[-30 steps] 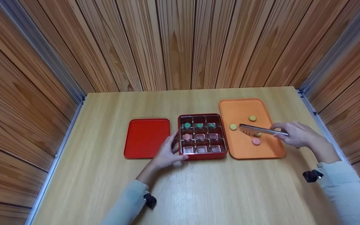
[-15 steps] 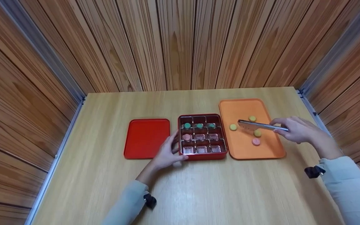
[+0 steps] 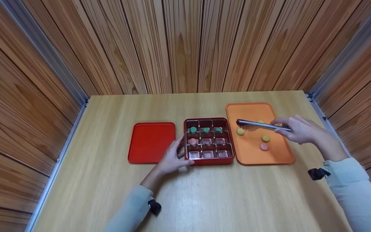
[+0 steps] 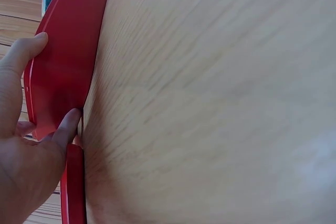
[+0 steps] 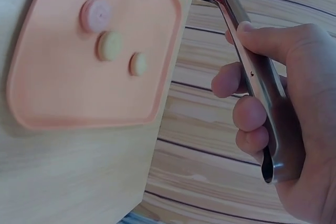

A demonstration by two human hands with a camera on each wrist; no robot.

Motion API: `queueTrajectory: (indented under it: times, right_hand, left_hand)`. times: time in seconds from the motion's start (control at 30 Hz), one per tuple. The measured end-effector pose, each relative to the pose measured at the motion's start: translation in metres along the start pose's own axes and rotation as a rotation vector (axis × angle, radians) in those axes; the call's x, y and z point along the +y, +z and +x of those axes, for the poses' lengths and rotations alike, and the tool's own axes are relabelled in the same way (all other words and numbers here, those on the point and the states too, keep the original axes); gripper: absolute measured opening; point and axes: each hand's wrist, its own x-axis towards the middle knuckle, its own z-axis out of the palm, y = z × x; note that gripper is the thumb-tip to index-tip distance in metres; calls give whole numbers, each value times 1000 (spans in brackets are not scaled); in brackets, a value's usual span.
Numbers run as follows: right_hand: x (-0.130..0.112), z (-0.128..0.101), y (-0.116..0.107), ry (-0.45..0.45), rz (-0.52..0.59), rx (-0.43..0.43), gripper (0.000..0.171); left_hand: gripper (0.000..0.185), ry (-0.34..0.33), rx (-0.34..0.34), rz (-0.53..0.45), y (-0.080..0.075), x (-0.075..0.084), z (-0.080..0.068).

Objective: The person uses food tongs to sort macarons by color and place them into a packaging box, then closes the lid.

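Far left on the table [image 3: 185, 193] there's a red lid [image 3: 151, 142] lying flat. Next up, the left hand [image 3: 171, 158] grips the front-left corner of a red nine-compartment box [image 3: 211, 162], thumb on the front, fingers along the side. Three green macarons [image 3: 193, 129] fill the back row, with a pink macaron [image 3: 192, 141] in the middle-left slot. Right beside that, an orange tray [image 3: 248, 155] carries three yellow macarons [image 3: 265, 138] and another pink macaron [image 3: 263, 147]. Metal tongs [image 3: 262, 125] hover over it, tips near the leftmost yellow, right hand [image 3: 298, 129] fingers wrapped round the handle end.

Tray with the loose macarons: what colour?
The tray is plain orange; it shows best in the head view.
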Motion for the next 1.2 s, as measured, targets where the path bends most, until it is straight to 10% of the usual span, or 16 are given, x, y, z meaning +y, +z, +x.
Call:
queueTrajectory:
  times: [1.2]
  right_hand:
    - [-69,37,24,-165,-39,41,28]
  left_hand:
    - [119,7,-5,-59,0,0,0]
